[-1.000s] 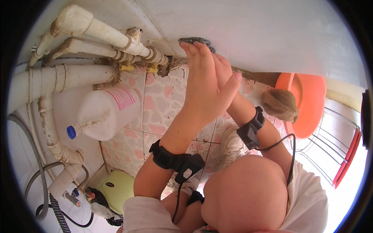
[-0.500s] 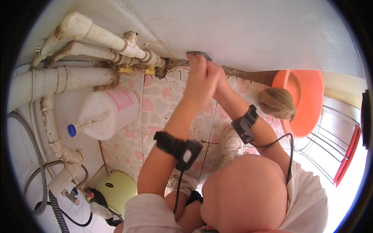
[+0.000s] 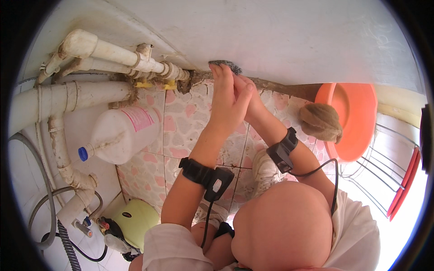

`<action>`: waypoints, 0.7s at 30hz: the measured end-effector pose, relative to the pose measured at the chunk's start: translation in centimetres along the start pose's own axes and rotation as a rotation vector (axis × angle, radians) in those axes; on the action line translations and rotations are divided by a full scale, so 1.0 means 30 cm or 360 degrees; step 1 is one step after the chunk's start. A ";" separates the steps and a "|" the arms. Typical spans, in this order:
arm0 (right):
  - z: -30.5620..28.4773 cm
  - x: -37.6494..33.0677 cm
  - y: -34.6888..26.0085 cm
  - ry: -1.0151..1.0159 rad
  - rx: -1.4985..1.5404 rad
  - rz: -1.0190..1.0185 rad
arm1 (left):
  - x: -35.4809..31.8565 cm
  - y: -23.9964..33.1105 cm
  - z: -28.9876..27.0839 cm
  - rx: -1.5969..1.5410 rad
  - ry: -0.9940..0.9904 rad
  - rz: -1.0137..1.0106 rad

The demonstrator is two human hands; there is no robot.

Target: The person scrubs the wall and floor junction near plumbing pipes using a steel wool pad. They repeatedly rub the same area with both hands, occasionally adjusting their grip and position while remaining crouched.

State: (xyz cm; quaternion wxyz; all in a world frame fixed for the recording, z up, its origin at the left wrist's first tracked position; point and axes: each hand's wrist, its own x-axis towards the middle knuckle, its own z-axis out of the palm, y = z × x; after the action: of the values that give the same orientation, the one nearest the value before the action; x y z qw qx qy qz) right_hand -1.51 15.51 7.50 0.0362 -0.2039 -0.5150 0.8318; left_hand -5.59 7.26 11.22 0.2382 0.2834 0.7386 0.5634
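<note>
A dark grey steel wool scourer (image 3: 231,66) lies against the lower part of the pale wall panel (image 3: 289,40). My left hand (image 3: 224,99) presses it there, fingers long and close together, thumb out to the right. Right beside it, partly behind the left palm, my right hand (image 3: 254,103) reaches to the scourer's right end. Its fingertips are partly hidden. Both wrists carry black strapped devices with cables.
White pipes (image 3: 122,56) with yellow valves run along the left. A white jug (image 3: 120,140) with a blue cap lies below them. To the right are an orange basin (image 3: 357,117), a brown cloth (image 3: 322,122) and a wire rack (image 3: 384,158). A lime-green container (image 3: 138,221) stands lower left.
Both hands and the scourer have shifted slightly left along the panel. The left thumb now stands further out from the palm.
</note>
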 end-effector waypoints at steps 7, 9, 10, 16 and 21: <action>-0.002 -0.012 -0.010 0.0118 -0.0843 -0.0655 | -0.019 0.024 0.008 0.0275 -0.0003 0.0189; 0.018 0.010 0.020 0.0110 0.0140 -0.0137 | 0.009 -0.008 0.001 0.0153 -0.0055 -0.0187; 0.027 0.021 0.039 0.0085 0.0625 0.0098 | 0.020 -0.028 -0.003 0.0177 -0.0051 -0.0173; 0.007 0.037 0.110 0.0363 0.0616 0.0223 | 0.024 -0.132 0.006 -0.0024 0.0037 -0.0202; -0.001 0.023 0.101 0.0481 0.0472 0.0346 | 0.023 -0.176 0.024 -0.0555 0.0238 -0.0685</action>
State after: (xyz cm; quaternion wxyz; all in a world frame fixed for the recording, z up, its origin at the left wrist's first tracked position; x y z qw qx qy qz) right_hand -1.68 14.33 4.65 0.0528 -0.3727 -0.3511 0.8573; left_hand -6.41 7.16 5.91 0.3423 0.0324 0.6893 0.6377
